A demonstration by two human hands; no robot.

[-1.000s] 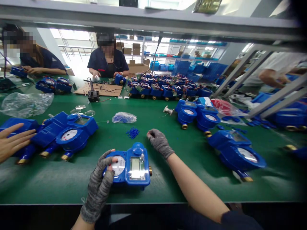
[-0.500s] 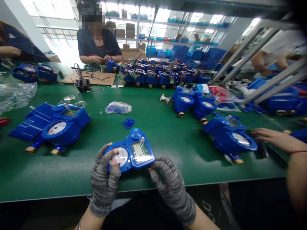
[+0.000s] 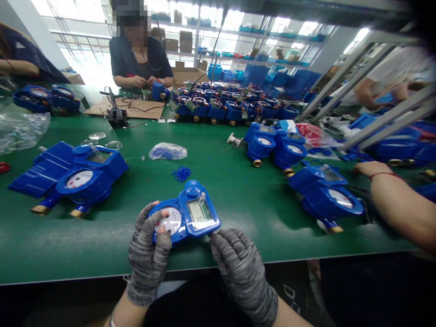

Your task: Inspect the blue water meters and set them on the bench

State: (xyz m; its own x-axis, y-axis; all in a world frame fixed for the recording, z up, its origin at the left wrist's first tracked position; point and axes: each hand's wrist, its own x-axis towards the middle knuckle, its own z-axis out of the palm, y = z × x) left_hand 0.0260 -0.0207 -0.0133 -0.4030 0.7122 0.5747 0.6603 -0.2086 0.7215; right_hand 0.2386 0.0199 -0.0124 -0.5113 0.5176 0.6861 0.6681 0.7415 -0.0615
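Note:
A blue water meter with a white dial and a small LCD window sits tilted at the near edge of the green table. My left hand, in a grey knit fingerless glove, grips the dial end with the thumb across the dial. My right hand, gloved the same, is curled under the meter's display end. A small heap of blue pellets lies just beyond the meter.
Blue meters lie at the left and right, with a row further back. A clear bag of blue parts sits mid-table. Another person's forearm reaches in from the right. Two people work across the table.
My right hand has come back from the pellets to the meter's display end, and the meter is lifted and tilted. The hand at the left has gone; an arm has come in at the right.

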